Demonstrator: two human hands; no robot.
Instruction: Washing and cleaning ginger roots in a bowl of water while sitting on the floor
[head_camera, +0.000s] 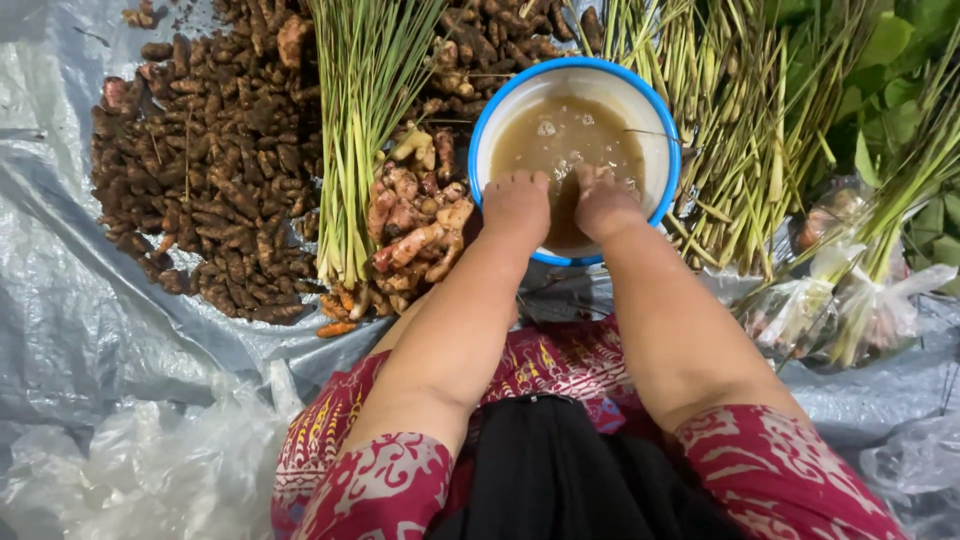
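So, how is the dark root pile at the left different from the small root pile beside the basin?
The dark root pile is large, brown and earthy; the small root pile is pinkish-yellow and looks cleaner. A lemongrass bundle separates them. The small pile lies nearest the left hand, which dips into the basin with the right hand. Both piles rest on grey sheeting.

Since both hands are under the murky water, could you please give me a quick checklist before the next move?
1. Left hand in basin: ok, fingers dipped.
2. Right hand in basin: ok, fingers submerged.
3. What the fingers hold: cannot tell, cloudy brown water hides them.
4. Basin level on the tarp: ok, no spill visible.
5. Washed pale roots within reach: ok, piled beside the left hand.
6. Lemongrass bundle clear of basin: ok, lying to its left.
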